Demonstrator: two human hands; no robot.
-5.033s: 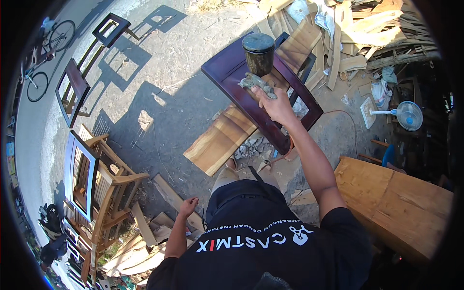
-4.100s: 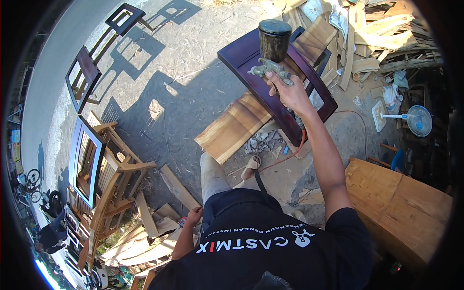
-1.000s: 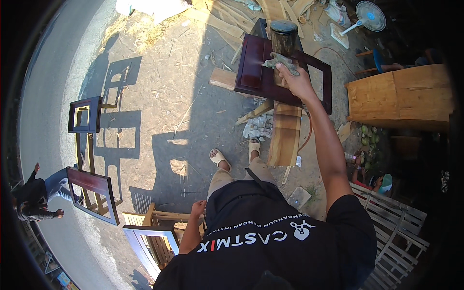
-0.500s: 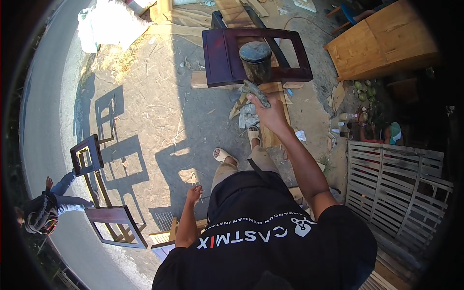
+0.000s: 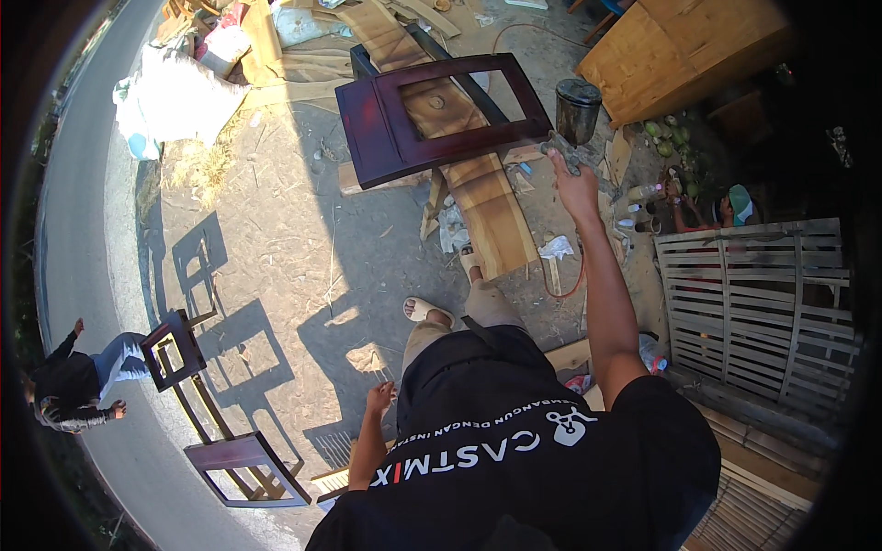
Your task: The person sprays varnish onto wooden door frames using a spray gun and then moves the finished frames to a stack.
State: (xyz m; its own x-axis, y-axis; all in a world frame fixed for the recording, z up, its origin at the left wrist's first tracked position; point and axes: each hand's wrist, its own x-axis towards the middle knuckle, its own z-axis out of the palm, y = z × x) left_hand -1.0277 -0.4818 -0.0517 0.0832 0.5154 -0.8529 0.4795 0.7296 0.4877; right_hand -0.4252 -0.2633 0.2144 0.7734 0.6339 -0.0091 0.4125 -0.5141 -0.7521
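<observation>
Far to the left of the grip, at the road's edge, a person in a dark top bends over, and just inside them two dark red chair frames stand on the dusty ground, apart from each other and, I judge, set out in the sun to dry.

The left hand hangs low beside the thigh, fingers loosely curled and holding nothing; it is well away from the work, probably kept clear of the spray.

Up and left of the grip lies the dark red wooden chair back frame with a rectangular opening, laid flat across a pale wooden plank. That lifts it off the dirt, so its face can be reached from above. One such frame is being worked on, against the two finished-looking ones by the road.

The right hand is stretched out at arm's length, its grip closed tight round the handle of one metal spray gun with a dark round cup on top. The cup stands upright, just off the frame's right edge; the nozzle appears to face the frame.

Right of the grip lie a light wooden cabinet above and one grey slatted pallet below.
</observation>
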